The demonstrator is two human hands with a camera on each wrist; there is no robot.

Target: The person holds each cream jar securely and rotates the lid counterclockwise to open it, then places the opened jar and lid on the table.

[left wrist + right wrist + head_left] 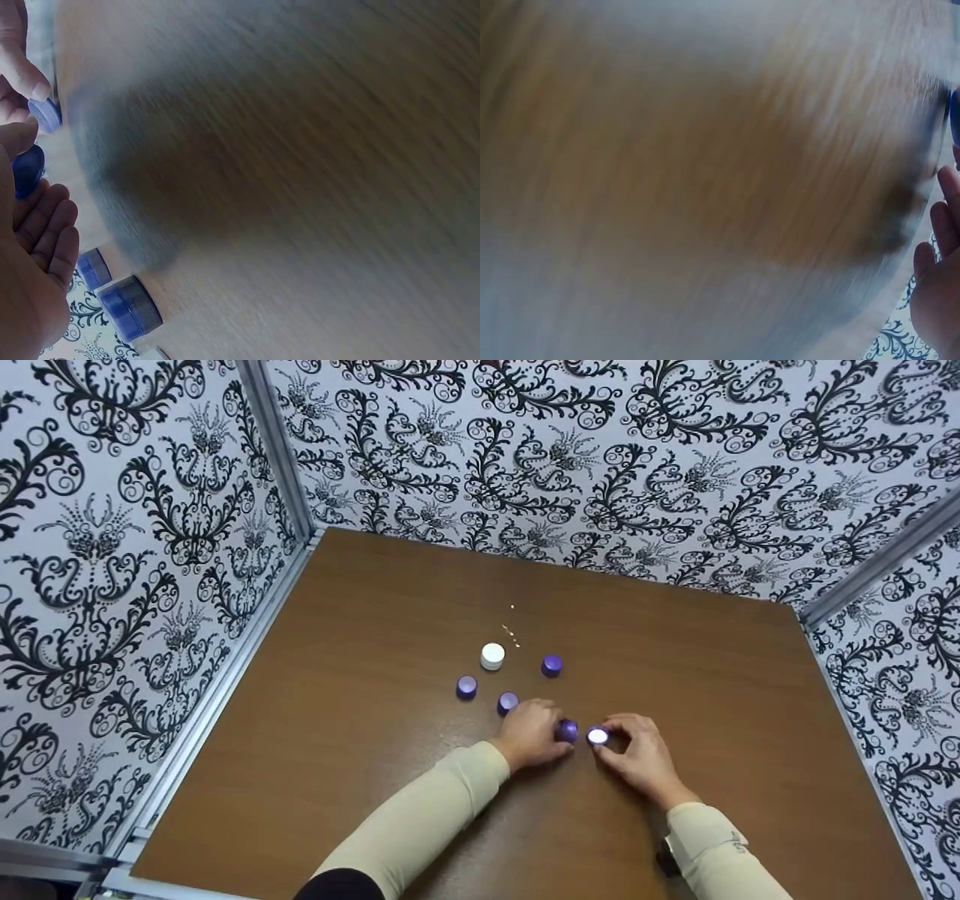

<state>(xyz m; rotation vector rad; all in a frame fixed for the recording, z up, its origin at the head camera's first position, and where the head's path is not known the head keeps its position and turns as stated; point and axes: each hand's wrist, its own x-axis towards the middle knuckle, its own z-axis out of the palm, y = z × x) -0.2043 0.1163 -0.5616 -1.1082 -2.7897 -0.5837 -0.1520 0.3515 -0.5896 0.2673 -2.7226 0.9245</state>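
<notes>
My left hand point(531, 733) pinches a small round purple jar point(567, 731) between thumb and fingers, low over the brown table. Just to its right, my right hand point(637, 750) pinches a second purple jar point(598, 736) whose top shows bright white in the head view. A narrow gap separates the two held jars. In the left wrist view the piece in my left hand point(45, 262) looks like a dark blue-purple disc point(28, 171). The right wrist view catches only part of my right hand point(939, 289) at its edge.
Beyond my left hand stand three more purple jars, one close to its knuckles point(508, 702), one farther left point(466, 687) and one behind point(551, 665). A white jar point(493, 656) is among them. Pale specks point(511, 634) lie behind it. Patterned walls point(540, 457) border the table point(360, 630).
</notes>
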